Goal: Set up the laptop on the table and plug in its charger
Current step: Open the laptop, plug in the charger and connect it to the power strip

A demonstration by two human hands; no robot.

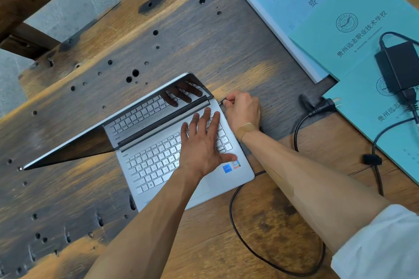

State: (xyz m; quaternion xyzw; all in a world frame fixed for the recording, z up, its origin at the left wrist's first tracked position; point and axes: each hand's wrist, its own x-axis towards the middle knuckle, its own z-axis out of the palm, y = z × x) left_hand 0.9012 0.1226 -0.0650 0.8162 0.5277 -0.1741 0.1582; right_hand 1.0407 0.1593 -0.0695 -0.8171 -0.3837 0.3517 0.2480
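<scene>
A silver laptop (pixel 154 161) stands open on the wooden table (pixel 204 41), its dark screen tilted back to the left. My left hand (pixel 201 142) lies flat on the right half of the keyboard with fingers spread. My right hand (pixel 243 110) pinches the charger's small plug (pixel 223 101) right at the laptop's right rear edge. The black cable (pixel 235 229) loops across the table below my right forearm. The black power brick (pixel 401 65) lies on the teal folders at the right, and its wall plug (pixel 322 104) lies loose on the table.
Several teal and light blue folders (pixel 328 18) are stacked at the upper right. The tabletop is rough wood with many dark holes. Its far left edge (pixel 29 68) drops to a grey floor (pixel 79 0).
</scene>
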